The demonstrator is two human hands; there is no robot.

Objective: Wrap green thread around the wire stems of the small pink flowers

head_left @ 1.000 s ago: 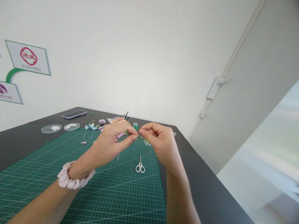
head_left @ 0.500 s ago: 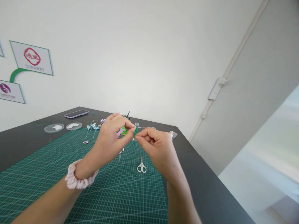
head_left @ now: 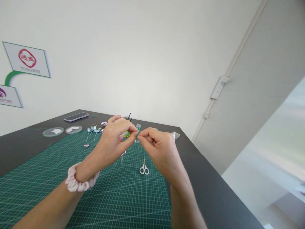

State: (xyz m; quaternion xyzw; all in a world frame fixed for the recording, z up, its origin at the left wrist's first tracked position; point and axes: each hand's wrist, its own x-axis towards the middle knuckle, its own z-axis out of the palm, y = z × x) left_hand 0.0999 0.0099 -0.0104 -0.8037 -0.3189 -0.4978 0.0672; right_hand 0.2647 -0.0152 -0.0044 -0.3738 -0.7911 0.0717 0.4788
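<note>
My left hand [head_left: 120, 133] is raised over the cutting mat, thumb and forefinger pinched together at the tips. Close beside it, my right hand [head_left: 158, 144] makes a similar pinch, its fingertips almost meeting the left ones. Whatever sits between the fingertips is too small to make out. Just behind them stands a clear tube with green inside [head_left: 138, 126], partly hidden by the fingers. White-handled scissors [head_left: 144, 169] lie on the mat below my hands, points away from me. A small pale looped piece with wire stems [head_left: 123, 156] lies under my left hand.
The green gridded cutting mat [head_left: 114, 194] covers much of the black table [head_left: 195, 178]. Blue leaf-like pieces on wires [head_left: 93, 129], two shallow dishes with white bits [head_left: 52, 132] and a phone [head_left: 76, 116] are at the left. A clear plastic bag [head_left: 175, 136] lies at the right.
My right fingertips have moved slightly up and closer to the left ones. The view has shifted a little to the right; the things on the table stay put.
</note>
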